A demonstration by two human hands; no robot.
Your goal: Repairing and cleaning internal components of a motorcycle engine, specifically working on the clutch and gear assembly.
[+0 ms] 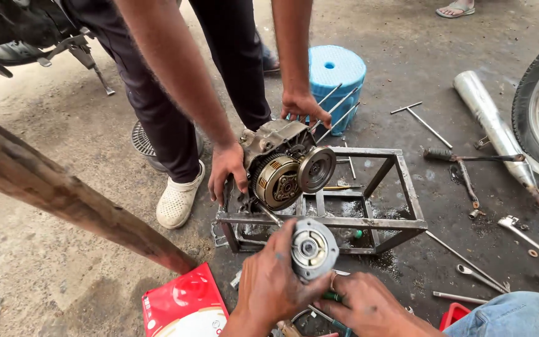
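From the head view, the left hand (268, 284) wraps its fingers around the round grey metal clutch disc with a brass-ringed centre (314, 249), gripping it by the left rim and holding it face-up toward the camera; the right hand (369, 307) lies just beside and below it, fingers curled on a green-handled tool (335, 298), its thumb near the disc's lower edge; the disc sits directly in front of the grey engine casing with a toothed gold clutch basket (280, 170), which rests tilted on the welded steel frame stand (369, 223), so the casing lies up and away from both hands, the left one nearer; a standing person's two hands (227, 167) steady the casing from either side; counted: one held disc, one casing, one frame, three long studs (339, 106) jutting toward a blue plastic stool (338, 68), one chrome exhaust pipe (491, 122)
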